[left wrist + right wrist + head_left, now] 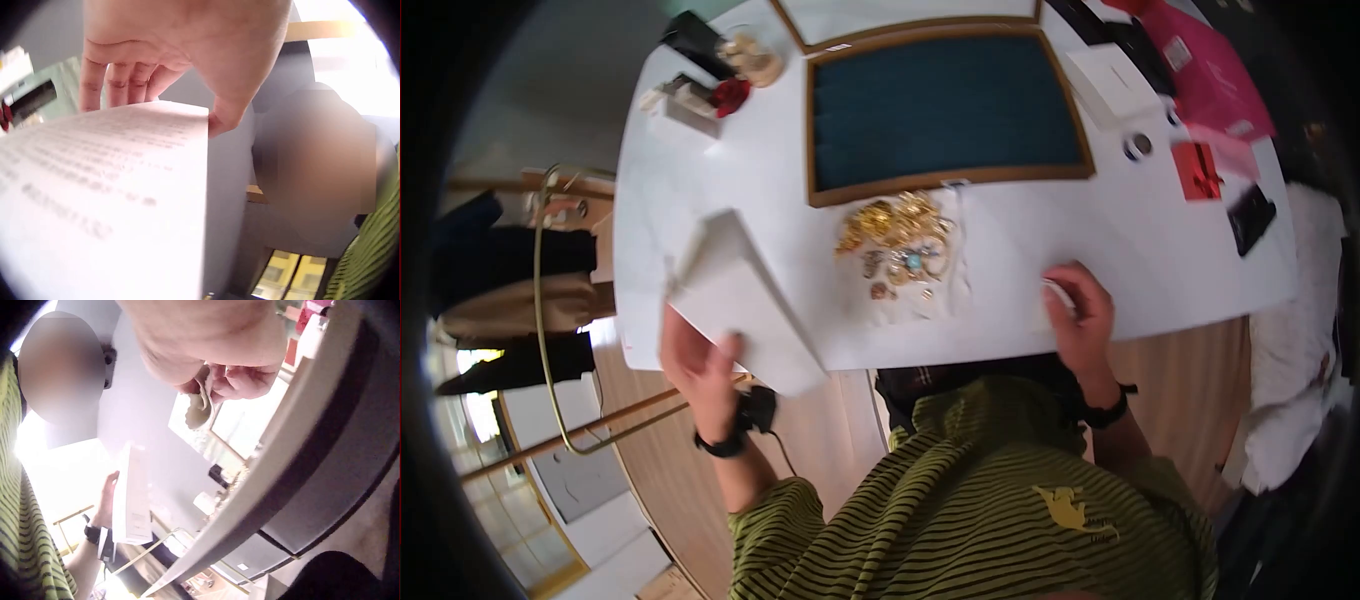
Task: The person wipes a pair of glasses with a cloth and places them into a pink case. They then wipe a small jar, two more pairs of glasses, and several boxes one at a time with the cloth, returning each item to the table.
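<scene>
A flat white box is tilted over the table's left front edge, gripped along one side by my left hand. In the left wrist view, lines of print cover one face of the box, with the left hand's thumb and fingers on either side of its edge. My right hand, near the front edge on the right, pinches a small cream-coloured piece with a scalloped edge. It looks thin and folded, and the fingers partly hide it. Between the hands lies gold jewellery on a white cloth.
Behind the jewellery stands a wooden case with dark teal lining and its lid raised. Boxes and a red flower are at back left. A white box, a red gift box, a black item and a pink bag are at right.
</scene>
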A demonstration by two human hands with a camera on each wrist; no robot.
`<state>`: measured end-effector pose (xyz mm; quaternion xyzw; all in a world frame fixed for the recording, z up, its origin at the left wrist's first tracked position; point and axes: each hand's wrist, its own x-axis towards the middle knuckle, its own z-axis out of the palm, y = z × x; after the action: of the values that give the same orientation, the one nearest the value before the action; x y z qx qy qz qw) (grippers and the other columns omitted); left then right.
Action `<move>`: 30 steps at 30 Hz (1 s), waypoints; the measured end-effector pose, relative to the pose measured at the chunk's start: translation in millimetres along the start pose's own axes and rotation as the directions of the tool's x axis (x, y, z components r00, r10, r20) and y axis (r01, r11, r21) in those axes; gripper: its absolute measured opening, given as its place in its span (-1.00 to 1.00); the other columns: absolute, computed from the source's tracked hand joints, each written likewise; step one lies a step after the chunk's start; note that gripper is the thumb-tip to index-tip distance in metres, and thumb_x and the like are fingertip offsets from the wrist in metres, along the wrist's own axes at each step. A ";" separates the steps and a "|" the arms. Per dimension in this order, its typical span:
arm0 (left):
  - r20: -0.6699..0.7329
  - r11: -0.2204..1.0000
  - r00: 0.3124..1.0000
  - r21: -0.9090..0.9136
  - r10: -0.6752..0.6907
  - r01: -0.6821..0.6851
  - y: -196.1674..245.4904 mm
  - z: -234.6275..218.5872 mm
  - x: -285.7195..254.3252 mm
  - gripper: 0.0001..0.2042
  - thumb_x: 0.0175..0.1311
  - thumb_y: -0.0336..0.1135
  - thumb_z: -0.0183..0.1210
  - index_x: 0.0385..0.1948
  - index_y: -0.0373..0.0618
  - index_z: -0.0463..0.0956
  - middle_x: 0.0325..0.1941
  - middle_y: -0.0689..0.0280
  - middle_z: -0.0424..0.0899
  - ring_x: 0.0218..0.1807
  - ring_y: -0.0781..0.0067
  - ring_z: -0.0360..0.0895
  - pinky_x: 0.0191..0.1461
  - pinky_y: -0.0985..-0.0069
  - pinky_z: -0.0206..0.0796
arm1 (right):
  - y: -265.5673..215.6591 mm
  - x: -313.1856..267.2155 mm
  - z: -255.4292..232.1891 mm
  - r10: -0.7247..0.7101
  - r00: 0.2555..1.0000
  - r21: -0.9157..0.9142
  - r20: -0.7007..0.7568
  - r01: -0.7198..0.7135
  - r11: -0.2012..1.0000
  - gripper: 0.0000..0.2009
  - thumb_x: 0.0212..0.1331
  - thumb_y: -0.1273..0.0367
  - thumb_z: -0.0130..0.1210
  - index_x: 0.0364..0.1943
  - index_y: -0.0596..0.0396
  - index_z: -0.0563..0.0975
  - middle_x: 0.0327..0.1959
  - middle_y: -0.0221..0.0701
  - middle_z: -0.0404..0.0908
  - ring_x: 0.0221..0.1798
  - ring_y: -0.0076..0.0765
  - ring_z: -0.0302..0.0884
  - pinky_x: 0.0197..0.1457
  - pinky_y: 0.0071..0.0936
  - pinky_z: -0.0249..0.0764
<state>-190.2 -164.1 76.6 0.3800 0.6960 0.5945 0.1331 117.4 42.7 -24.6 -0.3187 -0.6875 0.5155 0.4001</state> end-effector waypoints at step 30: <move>0.230 0.854 0.897 -0.289 -0.378 0.433 -10.2 158.3 -77.9 -0.52 0.38 -0.01 -0.02 0.03 -0.33 0.32 -0.12 0.24 0.51 -0.10 0.49 0.40 0.01 0.51 0.24 | -27.0 -32.3 56.5 -0.590 0.807 0.036 0.034 0.588 0.808 -0.79 -0.15 0.52 0.32 -0.33 0.16 0.62 -0.41 -0.32 0.53 -0.57 -0.48 0.39 -0.52 -0.61 0.29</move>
<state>-40.5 -102.7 5.6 0.2440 0.6367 0.6281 0.3749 82.4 -17.6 -14.1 -0.0740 -0.7549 0.3809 0.5287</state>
